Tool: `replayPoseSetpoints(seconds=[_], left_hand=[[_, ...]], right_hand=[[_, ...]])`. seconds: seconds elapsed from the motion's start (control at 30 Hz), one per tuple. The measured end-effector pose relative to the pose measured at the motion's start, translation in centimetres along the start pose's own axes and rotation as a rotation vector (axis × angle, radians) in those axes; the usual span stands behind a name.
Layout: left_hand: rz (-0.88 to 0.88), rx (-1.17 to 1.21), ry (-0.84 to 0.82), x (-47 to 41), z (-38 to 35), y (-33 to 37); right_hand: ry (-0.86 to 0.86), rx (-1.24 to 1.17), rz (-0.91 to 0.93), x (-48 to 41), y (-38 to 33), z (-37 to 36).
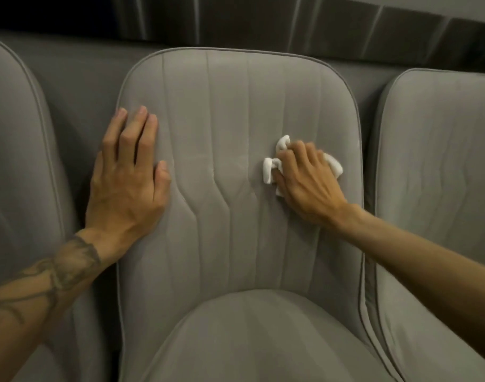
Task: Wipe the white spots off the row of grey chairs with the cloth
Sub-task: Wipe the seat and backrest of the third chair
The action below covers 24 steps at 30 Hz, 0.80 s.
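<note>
My right grip [304, 177] is closed around the cloth [268, 169] — the fingers are curled over it and press it against the backrest of the middle chair [235, 106]. The cloth is white and crumpled into a small bundle. Parts of it come out on three sides of the hand: one fold above the knuckles, one thick fold at the thumb side, and one more behind the hand toward the right edge of the backrest. It touches the fabric on the right half of the backrest, about at the middle of its height.

My left grip [128, 177] holds nothing. It lies flat on the left edge of the same backrest, with the fingers [138, 128] straight and pointing up, the thumb spread out toward the centre. On the left forearm there is a dark tattoo [56, 271].

The backrest is grey, with vertical stitched seams that bend inward lower down. Pale white marks [213, 172] are visible along the seams between my two hands, faint and thin. One more small white spot [357, 140] sits at the right rim of the backrest, just beside the cloth.

Below, the seat cushion [249, 340] of this chair is rounded and grey. The left chair [15, 133] and the right chair [442, 161] stand just beside it — same grey fabric, same piping. Behind the row hangs a dark pleated curtain [235, 20].
</note>
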State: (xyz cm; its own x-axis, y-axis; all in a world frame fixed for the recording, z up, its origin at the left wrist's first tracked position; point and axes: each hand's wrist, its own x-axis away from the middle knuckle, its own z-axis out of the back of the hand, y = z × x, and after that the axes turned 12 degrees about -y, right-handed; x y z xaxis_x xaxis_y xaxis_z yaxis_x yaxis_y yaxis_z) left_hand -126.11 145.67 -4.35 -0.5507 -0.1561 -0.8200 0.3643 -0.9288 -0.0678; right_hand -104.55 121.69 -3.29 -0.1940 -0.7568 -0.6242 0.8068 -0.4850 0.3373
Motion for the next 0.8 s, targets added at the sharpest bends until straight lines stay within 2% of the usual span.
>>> replayPoseSetpoints(seconds=[0.03, 0.17, 0.23, 0.37, 0.4, 0.47, 0.57, 0.63, 0.67, 0.73, 0.8], left_hand=[[0.0, -0.001, 0.002, 0.0, -0.1, -0.1], [-0.004, 0.0, 0.008, -0.1, -0.2, -0.3], [-0.006, -0.001, 0.013, 0.0, -0.3, -0.3], [-0.011, -0.005, 0.012, 0.0, -0.2, -0.2], [-0.005, 0.0, 0.013, 0.0, -0.1, -0.1], [-0.004, 0.006, 0.016, -0.1, -0.1, -0.1], [0.0, 0.008, 0.022, 0.1, -0.1, -0.1], [0.003, 0.007, 0.02, 0.2, 0.0, 0.0], [0.002, 0.002, 0.022, 0.2, 0.0, 0.0], [-0.005, -0.006, 0.016, 0.2, 0.0, -0.1], [0.004, -0.005, 0.005, 0.2, 0.0, 0.0]], right_hand=[[0.03, 0.01, -0.024, -1.2, 0.8, 0.4], [0.252, -0.01, -0.359, -6.2, 2.5, 1.8], [0.257, -0.043, -0.347, -4.7, 1.2, 0.6], [0.001, -0.005, -0.073, 1.9, -1.4, -1.7], [-0.02, 0.016, -0.023, 2.0, -0.9, -1.4], [0.032, 0.019, -0.083, -0.1, 0.4, -0.5], [0.236, -0.047, -0.336, -3.0, 0.6, 0.0], [0.221, -0.093, -0.382, -1.1, -1.7, -1.8], [0.142, -0.105, -0.336, 0.8, -3.3, -3.0], [-0.01, -0.049, -0.13, 5.1, -5.5, -4.7], [-0.077, 0.064, 0.09, 6.7, -4.5, -5.1]])
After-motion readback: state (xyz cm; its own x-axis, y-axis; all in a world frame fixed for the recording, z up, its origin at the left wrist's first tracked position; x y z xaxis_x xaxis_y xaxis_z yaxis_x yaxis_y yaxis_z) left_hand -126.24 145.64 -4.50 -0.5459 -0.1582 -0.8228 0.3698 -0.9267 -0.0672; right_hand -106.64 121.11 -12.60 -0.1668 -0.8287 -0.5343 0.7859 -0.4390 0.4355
